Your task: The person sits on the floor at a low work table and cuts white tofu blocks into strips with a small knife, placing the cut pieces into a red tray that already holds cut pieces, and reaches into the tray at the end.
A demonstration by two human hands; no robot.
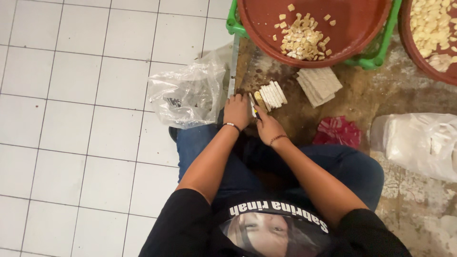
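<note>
We sat on the floor at a worn wooden cutting board (376,102), our jeans-clad knees spread to either side of it. Our left hand (236,111) lay flat, fingers together, pressed on the board's near edge just beside a row of pale sliced strips (272,95). Our right hand (267,124) was closed around a small knife (255,110), whose blade met the near end of that row; how firmly we gripped it we could not tell. A little further along the board lay a stack of uncut pale slabs (320,84), apart from the strips. Beyond the board a round red-brown tray (362,24) sat on a green plastic crate (381,47) and held a heap of small pale cubes (302,40). A second tray with larger pale pieces (431,24) showed at the top right edge. A crumpled clear plastic bag (188,93) lay on the white tiled floor (85,119) to our left, a red wrapper (338,131) and a white filled bag (419,143) to our right.
</note>
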